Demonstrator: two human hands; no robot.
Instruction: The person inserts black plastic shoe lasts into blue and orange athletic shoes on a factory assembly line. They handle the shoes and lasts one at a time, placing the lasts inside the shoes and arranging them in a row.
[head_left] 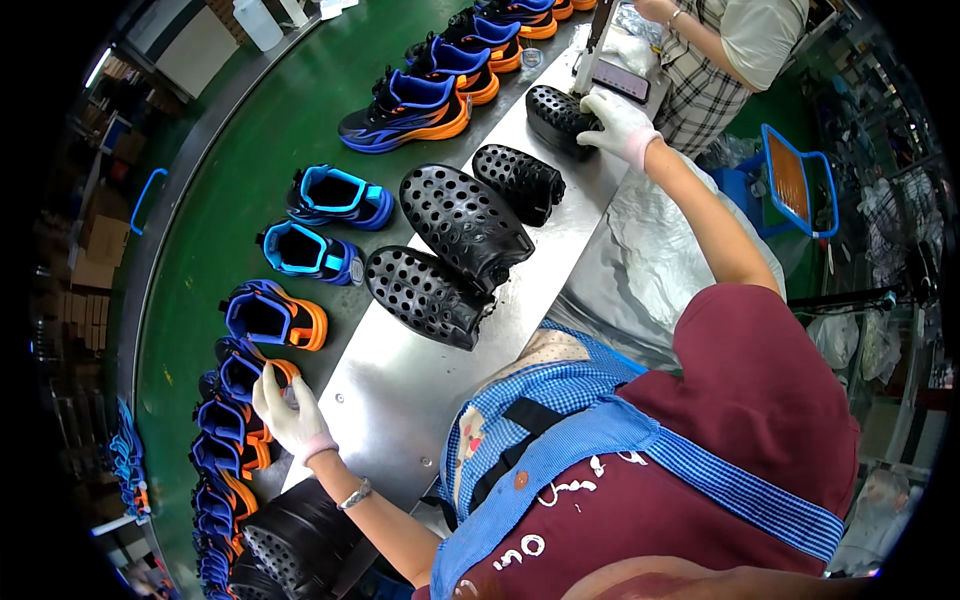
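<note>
My left hand (290,410), in a white glove, grips the orange heel of a blue and orange sneaker (245,372) on the green conveyor belt (230,180) at the lower left. My right hand (620,125), also gloved, reaches far forward and closes over a black perforated shoe shell (555,112) on the steel table (400,390). Three more black perforated shells (465,220) lie on the table between my hands.
Blue and orange sneakers (405,110) line the curved belt from top to bottom left. Another person in a checked shirt (700,80) works at the table's far end, by a dark phone (622,80). A blue cart (790,175) stands right; crumpled clear plastic (650,250) covers the table's right side.
</note>
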